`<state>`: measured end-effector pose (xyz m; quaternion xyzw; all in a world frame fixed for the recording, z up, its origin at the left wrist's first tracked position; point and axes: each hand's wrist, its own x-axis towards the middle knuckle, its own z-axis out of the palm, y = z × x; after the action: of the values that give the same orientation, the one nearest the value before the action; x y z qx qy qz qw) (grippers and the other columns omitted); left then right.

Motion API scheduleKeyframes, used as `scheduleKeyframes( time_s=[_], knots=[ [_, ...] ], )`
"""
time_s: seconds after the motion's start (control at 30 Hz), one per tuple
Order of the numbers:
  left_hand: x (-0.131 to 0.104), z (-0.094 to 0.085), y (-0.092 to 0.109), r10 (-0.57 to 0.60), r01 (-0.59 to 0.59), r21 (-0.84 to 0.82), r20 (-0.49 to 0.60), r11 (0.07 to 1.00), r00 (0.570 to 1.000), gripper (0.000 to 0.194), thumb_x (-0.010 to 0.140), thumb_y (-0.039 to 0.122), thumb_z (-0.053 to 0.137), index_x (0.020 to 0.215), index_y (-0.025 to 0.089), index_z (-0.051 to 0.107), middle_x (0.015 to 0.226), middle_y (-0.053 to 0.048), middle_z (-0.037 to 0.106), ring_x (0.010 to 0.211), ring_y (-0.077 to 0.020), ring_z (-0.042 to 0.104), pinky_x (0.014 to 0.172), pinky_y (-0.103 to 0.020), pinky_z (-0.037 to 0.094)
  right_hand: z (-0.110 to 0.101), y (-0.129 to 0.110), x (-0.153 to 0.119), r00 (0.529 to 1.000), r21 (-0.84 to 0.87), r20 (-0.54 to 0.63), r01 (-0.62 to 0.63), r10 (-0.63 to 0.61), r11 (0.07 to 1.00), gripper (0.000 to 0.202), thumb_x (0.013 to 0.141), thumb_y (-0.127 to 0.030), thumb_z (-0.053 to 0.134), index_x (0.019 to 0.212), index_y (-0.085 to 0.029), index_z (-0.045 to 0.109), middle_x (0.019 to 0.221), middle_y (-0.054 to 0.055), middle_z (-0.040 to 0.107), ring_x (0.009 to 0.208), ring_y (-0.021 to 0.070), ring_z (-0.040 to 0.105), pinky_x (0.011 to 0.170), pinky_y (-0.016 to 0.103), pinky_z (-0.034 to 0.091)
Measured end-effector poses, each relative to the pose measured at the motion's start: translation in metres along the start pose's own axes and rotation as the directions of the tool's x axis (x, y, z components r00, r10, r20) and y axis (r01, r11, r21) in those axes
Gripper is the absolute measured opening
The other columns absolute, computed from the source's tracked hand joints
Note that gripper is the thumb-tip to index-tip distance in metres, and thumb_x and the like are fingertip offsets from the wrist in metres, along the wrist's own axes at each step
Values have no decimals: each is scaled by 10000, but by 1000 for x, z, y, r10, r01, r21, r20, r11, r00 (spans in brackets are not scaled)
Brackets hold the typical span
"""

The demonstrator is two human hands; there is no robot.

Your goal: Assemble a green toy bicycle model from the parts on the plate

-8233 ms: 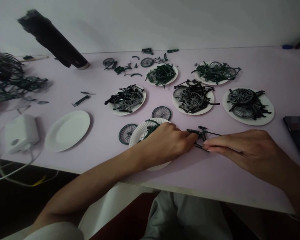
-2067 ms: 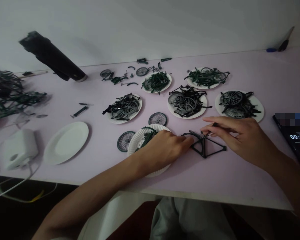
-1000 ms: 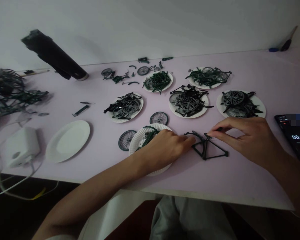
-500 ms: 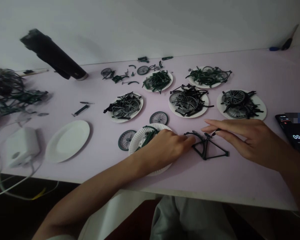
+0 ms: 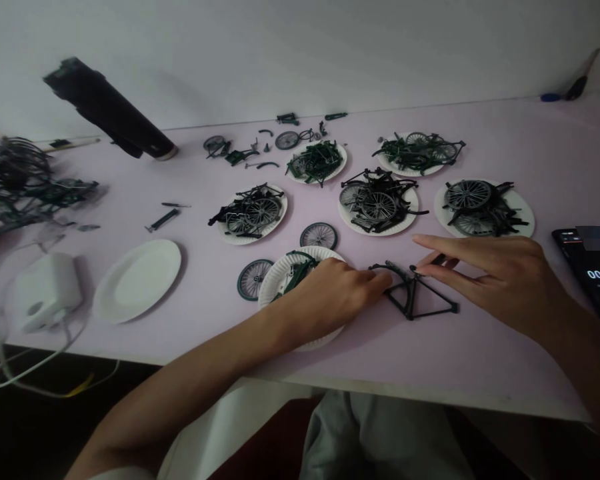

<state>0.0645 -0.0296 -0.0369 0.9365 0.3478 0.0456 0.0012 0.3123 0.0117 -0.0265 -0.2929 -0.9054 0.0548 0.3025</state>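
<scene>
A small dark green bicycle frame (image 5: 433, 297) lies over the table in front of me. My left hand (image 5: 347, 287) has its fingers closed at the frame's left end, above a white paper plate (image 5: 273, 287) with green parts. At the frame's upper corner, my right hand (image 5: 495, 273) pinches a small dark piece, mostly hidden by the fingers. Two loose spoked wheels lie near that plate, one (image 5: 319, 237) behind it and one (image 5: 254, 280) to its left.
Several paper plates of bicycle parts, one (image 5: 525, 220) at the right, stand farther back. A bare plate (image 5: 137, 280), a white adapter (image 5: 47, 293) with cables and a black cylinder (image 5: 113, 110) are at the left. A phone (image 5: 587, 273) lies far right.
My right hand has shifted slightly, its thumb and fingertip now closer to the frame's upper corner and the dark piece tilted differently. The left hand holds nearly still.
</scene>
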Motion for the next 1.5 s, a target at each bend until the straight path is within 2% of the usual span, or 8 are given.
scheduleKeyframes(
  time_s=[0.47, 0.6, 0.77, 0.87, 1.0, 1.23, 1.33, 1.5],
  knots=[
    [0, -2, 0, -5, 5, -8, 23, 1000, 1000, 240, 1063, 177, 337, 944, 148, 544, 671, 21, 558, 495, -115, 455, 516, -303, 263, -3, 1, -1, 992, 114, 126, -43, 29, 993, 477, 960, -174, 559, 1432, -241, 551, 1164, 40, 766, 944, 211, 751, 790, 299, 565],
    [1, -3, 1, -7, 7, 0, 20, 1000, 1000, 253, 1069, 190, 329, 953, 149, 549, 656, 29, 537, 484, -118, 428, 508, -308, 253, 0, 0, 0, 998, 42, 57, -22, 20, 999, 225, 952, -236, 611, 1147, -205, 721, 1010, 50, 799, 833, 208, 758, 735, 294, 555],
    [0, -1, 0, -11, 11, 1, 24, 1000, 1000, 263, 1069, 187, 315, 985, 145, 561, 646, 29, 530, 473, -118, 394, 500, -304, 246, 3, -2, 2, 999, -22, 43, 1, 0, 1000, 153, 953, -287, 623, 876, -175, 693, 786, 48, 772, 640, 186, 717, 596, 313, 499],
    [0, 0, 0, -9, 9, 4, 17, 1000, 1000, 261, 1062, 166, 319, 963, 144, 559, 636, 30, 520, 467, -114, 377, 496, -301, 240, 4, -2, 1, 1000, -40, 25, 20, -19, 999, 140, 949, -270, 632, 1004, -162, 701, 863, 56, 790, 651, 182, 722, 595, 304, 499],
    [0, 0, 0, -5, 5, 3, 8, 1000, 1000, 280, 1070, 185, 309, 931, 147, 549, 629, 31, 512, 469, -113, 382, 499, -299, 233, 4, -2, 1, 999, -68, 32, 33, -31, 997, 301, 951, -237, 628, 1240, -161, 662, 1011, 67, 797, 732, 195, 750, 631, 297, 523],
    [1, -2, 0, -5, 5, -1, 18, 1000, 1000, 281, 1062, 157, 310, 898, 150, 538, 650, 26, 529, 474, -112, 391, 502, -300, 235, -2, -4, 3, 996, 99, 92, -13, 4, 995, 328, 986, -190, 535, 1291, -175, 654, 1199, 61, 753, 1048, 194, 727, 883, 270, 546],
    [1, -3, 0, -2, 2, 9, 24, 1000, 1000, 262, 1058, 155, 326, 910, 147, 543, 643, 26, 523, 472, -110, 388, 503, -298, 227, -3, -3, 3, 996, 94, 87, -16, 8, 995, 268, 985, -207, 540, 1203, -192, 695, 1123, 49, 778, 975, 195, 745, 844, 272, 553],
    [0, -2, 0, 8, -8, 12, -4, 1000, 1000, 264, 1065, 167, 318, 935, 145, 547, 622, 32, 502, 466, -114, 384, 499, -301, 218, -1, -2, 3, 997, 26, 52, -56, 55, 998, 160, 959, -308, 611, 891, -191, 697, 782, 20, 765, 639, 163, 705, 590, 282, 494]
  ],
)
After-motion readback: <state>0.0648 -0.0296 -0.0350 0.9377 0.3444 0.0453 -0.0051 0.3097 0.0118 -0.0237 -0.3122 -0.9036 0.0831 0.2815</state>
